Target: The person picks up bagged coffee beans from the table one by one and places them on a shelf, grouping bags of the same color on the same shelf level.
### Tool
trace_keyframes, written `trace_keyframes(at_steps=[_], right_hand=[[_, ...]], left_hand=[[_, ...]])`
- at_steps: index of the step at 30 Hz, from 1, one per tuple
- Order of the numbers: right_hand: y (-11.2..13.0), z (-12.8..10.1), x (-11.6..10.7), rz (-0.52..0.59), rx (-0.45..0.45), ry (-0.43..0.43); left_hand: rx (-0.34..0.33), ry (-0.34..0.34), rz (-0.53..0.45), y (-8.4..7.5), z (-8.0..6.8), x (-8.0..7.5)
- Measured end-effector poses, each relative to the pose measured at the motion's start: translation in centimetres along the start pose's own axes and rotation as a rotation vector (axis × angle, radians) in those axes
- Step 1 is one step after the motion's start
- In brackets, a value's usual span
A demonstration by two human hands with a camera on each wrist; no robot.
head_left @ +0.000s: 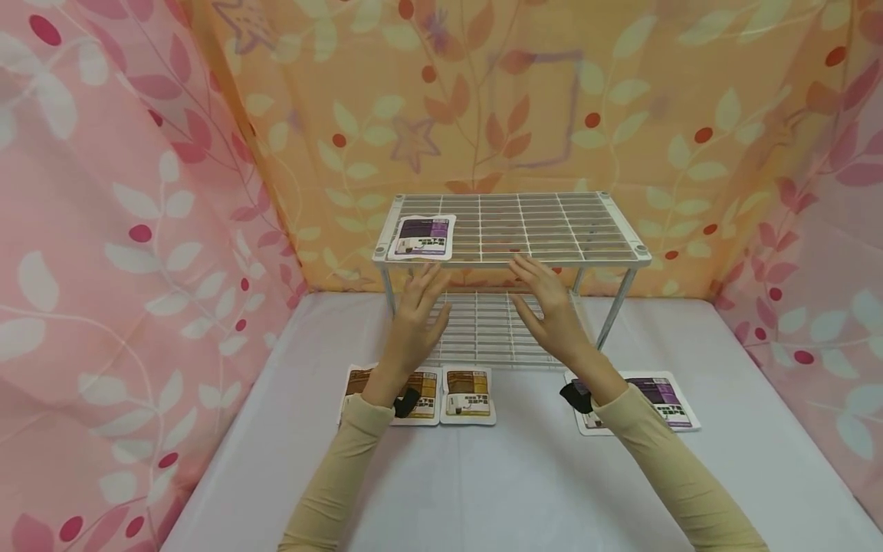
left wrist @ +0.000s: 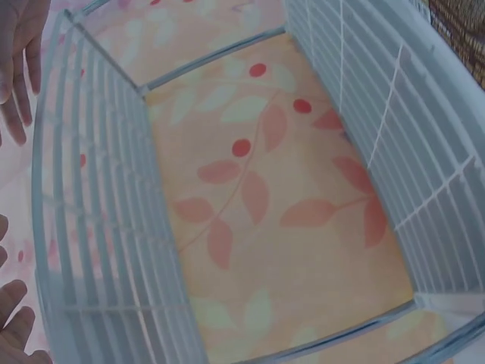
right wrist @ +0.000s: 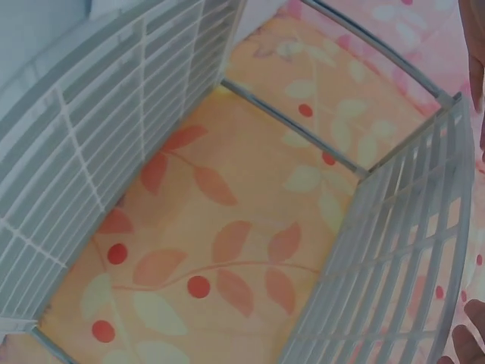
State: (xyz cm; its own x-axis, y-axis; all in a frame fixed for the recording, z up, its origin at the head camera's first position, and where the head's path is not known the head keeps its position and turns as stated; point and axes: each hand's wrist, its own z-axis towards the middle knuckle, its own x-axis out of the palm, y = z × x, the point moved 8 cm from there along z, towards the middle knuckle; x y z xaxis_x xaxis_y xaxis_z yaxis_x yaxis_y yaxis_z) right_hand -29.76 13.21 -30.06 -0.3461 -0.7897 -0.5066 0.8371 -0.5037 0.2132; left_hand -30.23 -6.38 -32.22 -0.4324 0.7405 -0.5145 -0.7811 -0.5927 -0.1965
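Observation:
A white two-tier wire rack (head_left: 510,230) stands at the back of the table. Before its upper shelf my left hand (head_left: 414,318) is raised, fingers extended and holding nothing. To its right my right hand (head_left: 549,318) is held up too, thumb apart from the fingers and the palm turned toward the left hand. A white-edged packet with a purple label (head_left: 423,237) lies flat on the upper shelf's left end, just beyond the left fingertips. In the wrist views the rack's bars fill most of the picture, with fingers showing at the outer edges.
Brown-labelled packets (head_left: 467,396) lie side by side on the white tabletop (head_left: 510,483), partly behind the left forearm. More purple-labelled packets (head_left: 665,399) lie front right, partly covered by the right forearm. Leaf-patterned cloth (head_left: 345,138) encloses the back and sides.

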Motion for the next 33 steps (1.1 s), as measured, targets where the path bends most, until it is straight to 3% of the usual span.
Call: trace_keyframes(at_steps=[12,20,33], right_hand=[[-1.8,-3.3,-1.3,0.012,0.081,0.022],[-2.6,-4.8,-1.7,0.007,0.098,0.026],[-5.0,-8.6,-1.5,-0.075,0.164,0.128]], left_hand=[[-0.005,0.024,-0.040,-0.6,-1.5,1.9],[-0.042,0.121,-0.069,-1.0,-2.2,4.4],[-0.136,0.254,-0.099,-1.6,-3.4,8.3]])
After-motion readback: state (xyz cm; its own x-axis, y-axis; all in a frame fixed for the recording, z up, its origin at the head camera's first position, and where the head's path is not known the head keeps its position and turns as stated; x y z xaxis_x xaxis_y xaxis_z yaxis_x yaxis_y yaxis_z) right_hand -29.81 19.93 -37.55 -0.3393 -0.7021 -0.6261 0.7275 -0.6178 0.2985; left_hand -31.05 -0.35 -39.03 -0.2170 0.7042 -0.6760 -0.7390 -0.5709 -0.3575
